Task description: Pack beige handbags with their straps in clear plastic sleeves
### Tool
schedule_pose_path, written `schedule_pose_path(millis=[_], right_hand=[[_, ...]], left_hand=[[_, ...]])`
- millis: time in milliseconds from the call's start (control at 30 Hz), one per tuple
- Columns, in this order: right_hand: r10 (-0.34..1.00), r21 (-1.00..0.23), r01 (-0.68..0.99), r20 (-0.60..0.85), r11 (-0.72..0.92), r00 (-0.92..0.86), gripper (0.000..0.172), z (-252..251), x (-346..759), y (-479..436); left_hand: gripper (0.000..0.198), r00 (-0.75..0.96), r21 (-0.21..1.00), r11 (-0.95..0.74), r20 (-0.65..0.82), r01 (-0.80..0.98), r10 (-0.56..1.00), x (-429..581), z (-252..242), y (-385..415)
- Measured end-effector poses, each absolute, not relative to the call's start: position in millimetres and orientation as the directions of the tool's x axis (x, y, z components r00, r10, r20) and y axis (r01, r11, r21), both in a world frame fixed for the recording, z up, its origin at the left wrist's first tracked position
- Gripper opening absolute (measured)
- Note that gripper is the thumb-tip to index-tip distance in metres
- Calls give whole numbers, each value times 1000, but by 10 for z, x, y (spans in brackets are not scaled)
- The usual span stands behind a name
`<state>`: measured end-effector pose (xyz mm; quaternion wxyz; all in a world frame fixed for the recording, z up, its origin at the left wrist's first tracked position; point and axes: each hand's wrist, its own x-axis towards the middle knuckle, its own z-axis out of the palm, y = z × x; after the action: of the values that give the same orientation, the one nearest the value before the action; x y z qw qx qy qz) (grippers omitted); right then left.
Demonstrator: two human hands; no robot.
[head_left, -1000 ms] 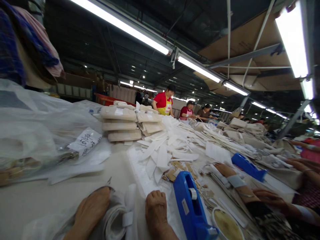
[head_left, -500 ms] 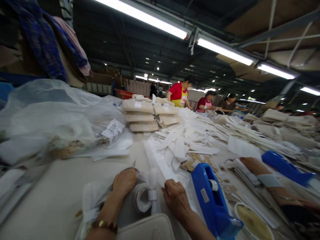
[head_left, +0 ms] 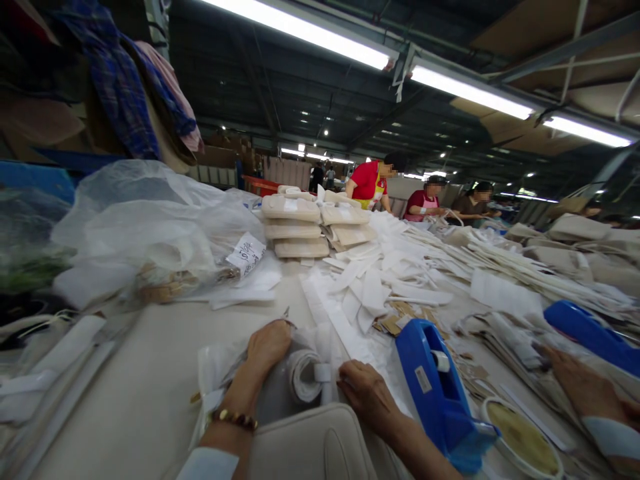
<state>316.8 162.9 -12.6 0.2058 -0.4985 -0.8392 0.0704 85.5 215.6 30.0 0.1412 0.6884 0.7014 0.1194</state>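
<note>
"Both arms stretched forward?"
"Yes. Left hand (head_left: pixel 269 343) knuckles up, fingers curled under. Right hand (head_left: pixel 367 393) palm down, fingers loose, pointing at the left one, just apart."

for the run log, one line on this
left hand: by strap roll | right hand: opposite side | blue tape dispenser: beside right hand

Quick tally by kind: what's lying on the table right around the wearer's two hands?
Blue tape dispensers: 2
Round dish with yellowish contents: 1
Rolled white strap bundle: 1
Total: 4
</note>
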Motion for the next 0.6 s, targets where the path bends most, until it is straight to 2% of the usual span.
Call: schedule_pose_path(millis=[167, 300, 433, 533, 600], right_hand=[[860, -344, 789, 245, 509, -448, 21, -81, 3167, 1509], [822, -245, 790, 274, 562, -500, 20, -227, 3165, 1487], [795, -138, 801, 305, 582, -525, 19, -473, 3138, 1602], [782, -117, 799, 327, 590, -530, 15, -636, 3072, 1658], [786, -129, 803, 342, 582, -514, 13, -721, 3011, 1624]], left_hand=[[39, -34, 386, 46, -39, 921, 999, 780, 437, 2114], [43, -10, 441, 23, -32, 897, 999, 666, 550, 2078], [44, -11, 605, 7, 2, 796, 1000, 464, 518, 2159], [37, -60, 747, -7, 63, 665, 996, 303, 433, 2240], [33, -131, 789, -30, 139, 613, 982, 221, 400, 2255]])
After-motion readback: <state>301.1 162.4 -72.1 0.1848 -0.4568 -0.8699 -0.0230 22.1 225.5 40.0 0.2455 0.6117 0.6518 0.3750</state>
